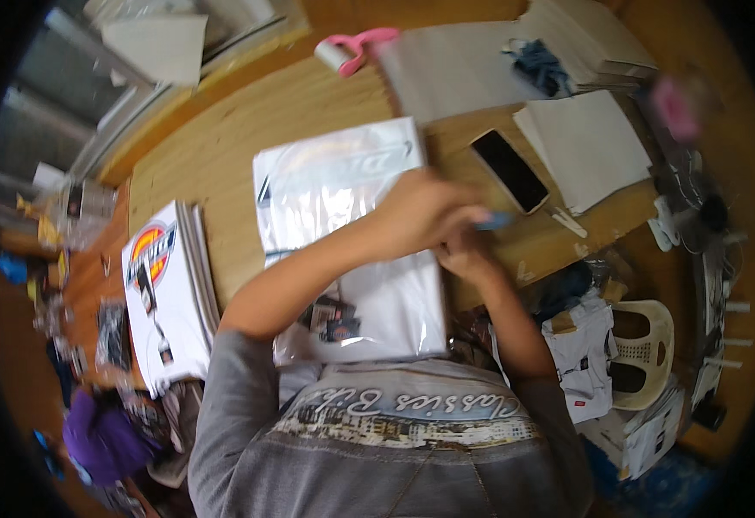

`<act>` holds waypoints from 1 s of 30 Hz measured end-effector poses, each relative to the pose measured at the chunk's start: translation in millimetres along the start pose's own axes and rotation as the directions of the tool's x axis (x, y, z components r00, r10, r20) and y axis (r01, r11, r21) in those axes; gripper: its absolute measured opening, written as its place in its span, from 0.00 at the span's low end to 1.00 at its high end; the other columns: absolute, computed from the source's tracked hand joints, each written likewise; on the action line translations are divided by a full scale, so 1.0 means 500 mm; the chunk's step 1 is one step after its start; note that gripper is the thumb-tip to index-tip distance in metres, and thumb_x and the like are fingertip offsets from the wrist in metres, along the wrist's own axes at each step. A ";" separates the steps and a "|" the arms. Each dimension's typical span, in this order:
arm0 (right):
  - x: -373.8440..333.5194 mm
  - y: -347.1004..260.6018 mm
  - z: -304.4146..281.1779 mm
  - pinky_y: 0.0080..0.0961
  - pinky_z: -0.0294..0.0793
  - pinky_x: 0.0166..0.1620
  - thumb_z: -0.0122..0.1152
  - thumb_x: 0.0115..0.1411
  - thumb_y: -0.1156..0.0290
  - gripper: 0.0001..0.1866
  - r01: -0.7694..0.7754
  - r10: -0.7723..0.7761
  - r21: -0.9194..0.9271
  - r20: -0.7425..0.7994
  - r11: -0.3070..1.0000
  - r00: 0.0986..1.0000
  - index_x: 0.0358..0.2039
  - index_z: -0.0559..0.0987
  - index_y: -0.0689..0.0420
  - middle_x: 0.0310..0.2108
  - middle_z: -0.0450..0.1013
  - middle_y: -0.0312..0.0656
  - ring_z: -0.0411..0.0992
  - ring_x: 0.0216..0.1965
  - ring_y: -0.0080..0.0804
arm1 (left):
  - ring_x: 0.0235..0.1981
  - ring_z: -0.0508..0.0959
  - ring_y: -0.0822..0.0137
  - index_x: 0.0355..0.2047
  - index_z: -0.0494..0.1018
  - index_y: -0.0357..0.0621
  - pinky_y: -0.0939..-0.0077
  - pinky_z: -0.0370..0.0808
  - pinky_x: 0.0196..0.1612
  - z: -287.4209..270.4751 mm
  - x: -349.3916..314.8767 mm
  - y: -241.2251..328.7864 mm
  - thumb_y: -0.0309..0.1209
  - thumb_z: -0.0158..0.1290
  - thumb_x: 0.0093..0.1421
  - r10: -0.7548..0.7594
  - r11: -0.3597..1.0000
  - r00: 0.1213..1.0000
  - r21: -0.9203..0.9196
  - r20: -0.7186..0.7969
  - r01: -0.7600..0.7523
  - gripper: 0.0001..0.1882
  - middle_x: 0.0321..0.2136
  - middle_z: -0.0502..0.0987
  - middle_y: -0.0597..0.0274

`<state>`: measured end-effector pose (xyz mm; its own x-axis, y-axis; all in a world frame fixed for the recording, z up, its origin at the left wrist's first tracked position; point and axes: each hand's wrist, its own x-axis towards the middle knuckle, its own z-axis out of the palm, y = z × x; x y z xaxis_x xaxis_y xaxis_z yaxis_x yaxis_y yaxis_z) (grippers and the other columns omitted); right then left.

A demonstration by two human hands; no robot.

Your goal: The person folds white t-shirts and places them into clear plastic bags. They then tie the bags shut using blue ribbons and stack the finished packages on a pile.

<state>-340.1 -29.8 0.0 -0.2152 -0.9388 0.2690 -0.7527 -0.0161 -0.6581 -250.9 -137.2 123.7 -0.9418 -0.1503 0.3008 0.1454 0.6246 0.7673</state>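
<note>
A stack of folded white printed shirts in clear plastic [343,203] lies on the table in front of me. My left forearm reaches across it, and my left hand [416,211] is closed over its right edge. At those fingertips shows a small blue thing [496,221], too blurred to name. My right hand [465,252] is closed just below, touching or nearly touching the left one. What its fingers hold, if anything, is hidden.
To the left is a pile of white printed shirts [157,302]. A phone [509,170], white sheets [589,151] and a pink-handled roller [356,50] lie farther back on the wooden table [213,164]. A pale plastic chair [654,345] holding shirts stands at right.
</note>
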 end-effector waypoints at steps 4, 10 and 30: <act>-0.010 0.072 0.067 0.35 0.59 0.43 0.45 0.53 0.65 0.17 -0.025 0.036 0.058 -0.214 0.998 0.976 0.41 0.66 0.62 0.37 0.64 0.56 0.62 0.42 0.46 | 0.25 0.73 0.55 0.21 0.73 0.48 0.65 0.70 0.27 0.109 0.085 -0.062 0.34 0.48 0.45 0.038 0.965 0.993 0.252 0.114 -0.066 0.06 0.19 0.73 0.55; 0.009 0.050 0.048 0.40 0.64 0.23 0.46 0.53 0.64 0.18 -0.202 0.203 0.066 0.000 0.977 0.979 0.16 0.70 0.66 0.15 0.65 0.56 0.66 0.20 0.53 | 0.23 0.74 0.57 0.19 0.74 0.44 0.70 0.70 0.26 0.040 0.007 -0.113 0.35 0.54 0.40 -0.446 0.707 0.888 0.652 0.110 0.274 0.08 0.18 0.72 0.53; 0.122 0.092 0.069 0.12 0.52 0.15 0.50 0.54 0.68 0.09 -0.096 0.614 0.994 0.046 0.049 0.788 0.23 0.69 0.60 0.14 0.59 0.31 0.54 0.13 0.15 | 0.15 0.69 0.67 0.22 0.64 0.41 0.79 0.62 0.28 0.083 -0.093 -0.176 0.17 0.44 0.47 -0.136 0.975 0.867 0.091 -0.480 0.203 0.05 0.11 0.68 0.65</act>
<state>-366.4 -99.6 -38.0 -0.6036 -0.7650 -0.2246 0.6024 -0.2531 -0.7570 -232.5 -153.2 18.4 -0.6907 -0.5828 0.4281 -0.0769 0.6479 0.7578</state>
